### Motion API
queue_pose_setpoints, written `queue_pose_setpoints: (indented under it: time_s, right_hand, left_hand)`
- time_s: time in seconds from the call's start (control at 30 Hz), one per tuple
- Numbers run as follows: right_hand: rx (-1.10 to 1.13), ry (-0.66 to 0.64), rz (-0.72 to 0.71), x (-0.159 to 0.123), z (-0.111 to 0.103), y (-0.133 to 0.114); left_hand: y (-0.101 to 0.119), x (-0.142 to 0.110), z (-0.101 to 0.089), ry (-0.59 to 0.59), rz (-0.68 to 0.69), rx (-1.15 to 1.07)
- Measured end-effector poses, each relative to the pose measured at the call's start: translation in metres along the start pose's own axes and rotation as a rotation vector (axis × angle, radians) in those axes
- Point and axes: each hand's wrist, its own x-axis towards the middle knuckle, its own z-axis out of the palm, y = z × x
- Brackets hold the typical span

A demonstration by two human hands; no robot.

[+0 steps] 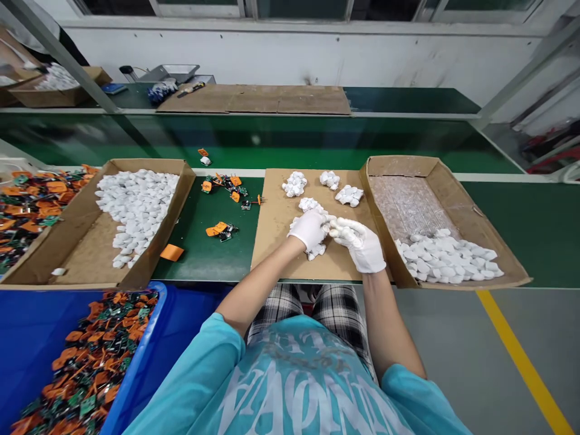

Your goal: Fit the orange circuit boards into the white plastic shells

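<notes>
My left hand (310, 229), in a white glove, is closed, with its fingertips meeting those of my right hand above the cardboard sheet. My right hand (362, 244), also gloved in white, has its fingers curled around small white pieces, palm partly turned up. What the left fingertips pinch is mostly hidden, white against white glove. Below and behind the left hand lies a heap of white pieces (310, 204), partly covered by it. Further back on the cardboard sheet (272, 226) sit separate small piles, among them a left pile (294, 183), a middle pile (330, 179) and a right pile (349, 195).
An open carton (408, 164) with white pieces stands at right, another carton (181, 208) at left. Orange-and-green circuit parts (220, 229) lie between left carton and cardboard. A blue bin (158, 308) below left holds many more. A green conveyor (290, 142) runs behind.
</notes>
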Motion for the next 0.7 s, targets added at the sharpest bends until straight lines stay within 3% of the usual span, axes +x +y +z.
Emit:
queue_pose_setpoints:
  time_s: [0.1, 0.2, 0.3, 0.43, 0.57, 0.7]
  right_hand:
    - [-0.039, 0.049, -0.042, 0.004, -0.005, 0.01]
    - [-0.085, 0.139, -0.081, 0.007, -0.007, 0.016]
    - [-0.031, 0.148, -0.084, 0.007, -0.006, 0.015]
    - [0.122, -0.04, -0.013, 0.002, -0.005, 0.009]
    - [0.101, -0.102, 0.036, -0.002, -0.006, 0.007]
    - [0.037, -0.079, 0.079, -0.002, -0.009, 0.01]
  left_hand:
    - [-0.004, -0.008, 0.0, -0.005, 0.12, 0.105]
    - [-0.014, -0.02, -0.015, 0.102, 0.155, 0.17]
    - [-0.029, -0.027, -0.045, 0.194, 0.046, 0.331]
    - [-0.052, -0.021, -0.088, 0.36, -0.213, 0.608]
    - [-0.07, -0.009, -0.109, 0.266, -0.353, 0.685]
    - [-0.076, -0.016, -0.11, 0.219, -0.241, 0.57]
